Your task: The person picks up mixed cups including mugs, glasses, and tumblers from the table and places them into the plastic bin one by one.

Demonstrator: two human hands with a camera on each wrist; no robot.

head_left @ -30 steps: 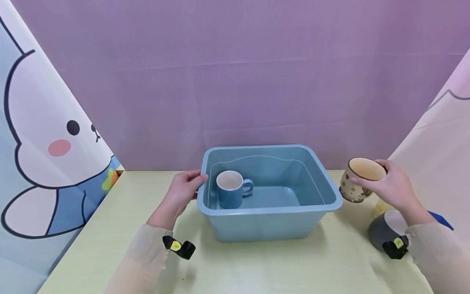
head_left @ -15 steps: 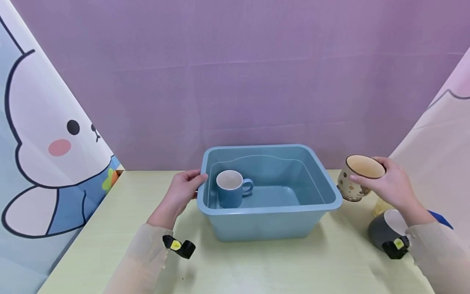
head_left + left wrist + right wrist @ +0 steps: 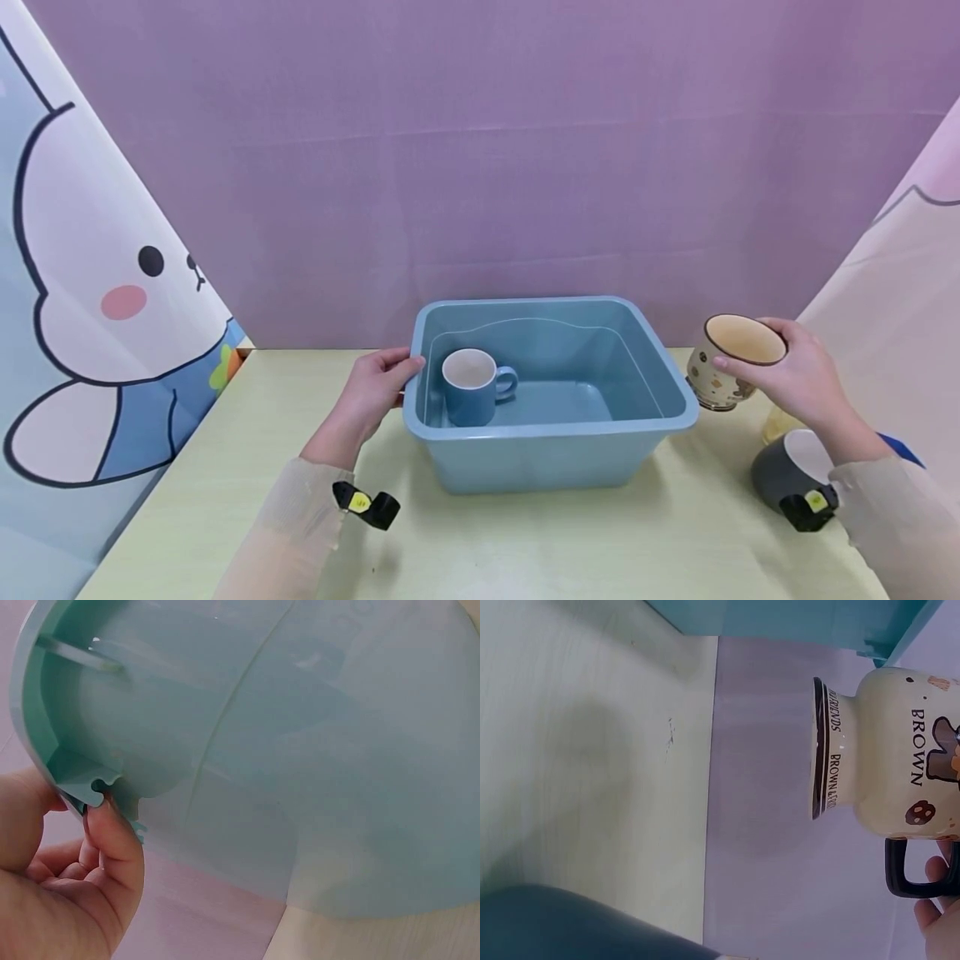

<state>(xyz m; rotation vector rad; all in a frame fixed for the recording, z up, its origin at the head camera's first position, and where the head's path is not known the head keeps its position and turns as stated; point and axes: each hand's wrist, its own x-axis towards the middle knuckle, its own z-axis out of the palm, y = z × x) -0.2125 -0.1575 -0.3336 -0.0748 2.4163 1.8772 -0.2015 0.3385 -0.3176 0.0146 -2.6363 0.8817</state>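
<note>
Pale surface [image 3: 600, 550] carries one blue tub [image 3: 551, 458]. Left hand [image 3: 371, 387] pinches the tub's left rim [image 3: 410, 406], thumb uppermost; only the left wrist view shows us fingers curled beneath. Right hand [image 3: 802, 379] is wrapped round the cream mug [image 3: 712, 375], just beside the tub's right end; only the right wrist view gives us its dark handle [image 3: 922, 889]. We count three mugs: cream, a blue mug [image 3: 471, 406] inside the tub, a grey mug [image 3: 776, 473] near the right sleeve [image 3: 900, 508].

Head view looks forward and down; wrist views (both close) share the basin [image 3: 532, 462].
</note>
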